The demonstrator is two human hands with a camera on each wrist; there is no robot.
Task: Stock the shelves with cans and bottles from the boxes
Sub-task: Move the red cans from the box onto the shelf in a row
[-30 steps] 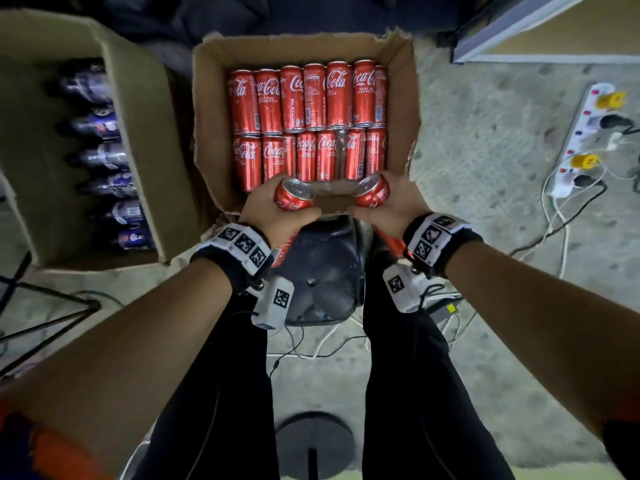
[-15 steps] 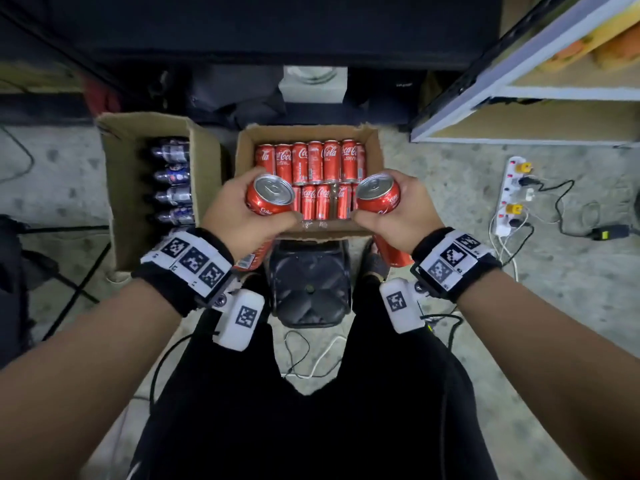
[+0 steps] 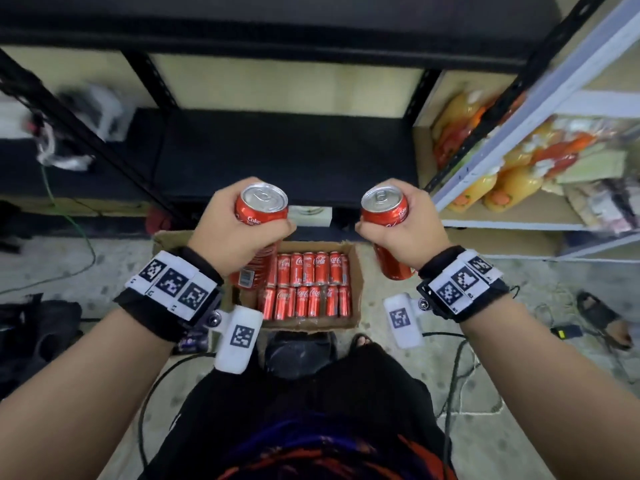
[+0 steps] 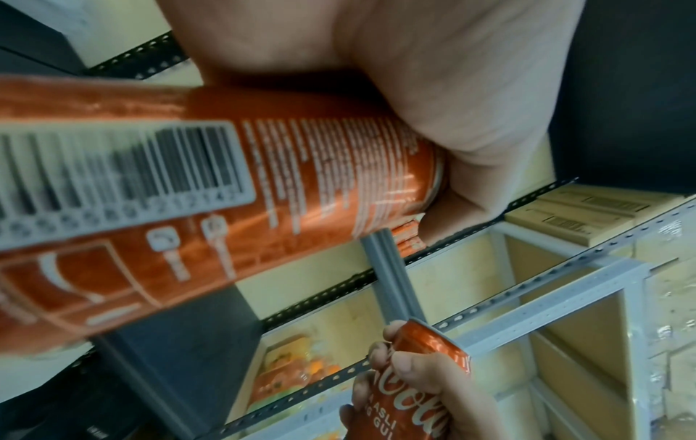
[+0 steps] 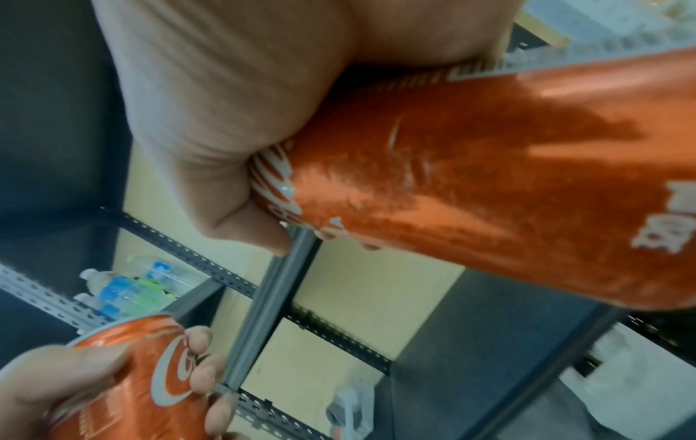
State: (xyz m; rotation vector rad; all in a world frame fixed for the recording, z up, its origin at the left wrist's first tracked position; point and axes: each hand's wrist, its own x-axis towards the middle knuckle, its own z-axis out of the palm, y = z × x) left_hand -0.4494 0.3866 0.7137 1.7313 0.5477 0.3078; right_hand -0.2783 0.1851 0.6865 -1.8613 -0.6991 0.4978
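Note:
My left hand [image 3: 239,233] grips a red cola can [image 3: 261,209] upright, silver top up; the left wrist view shows its barcode side [image 4: 226,190]. In my right hand [image 3: 394,230] is a second red cola can [image 3: 384,207], seen close in the right wrist view [image 5: 471,184]. Both cans hang in front of a dark, bare shelf [image 3: 284,154] of a black rack. Below them on the floor stands the open cardboard box [image 3: 356,265] with two rows of red cans [image 3: 308,282].
A grey-framed shelf unit [image 3: 540,109] at the right holds orange juice bottles [image 3: 491,188]. Black rack uprights [image 3: 145,74] flank the dark shelf. Cables and a sandal [image 3: 606,320] lie on the floor at the right. Water bottles [image 5: 124,288] sit on a shelf in the right wrist view.
Both hands have lifted their cans out of the box and raised them to shelf height. My view has tilted up from the boxes to the racks.

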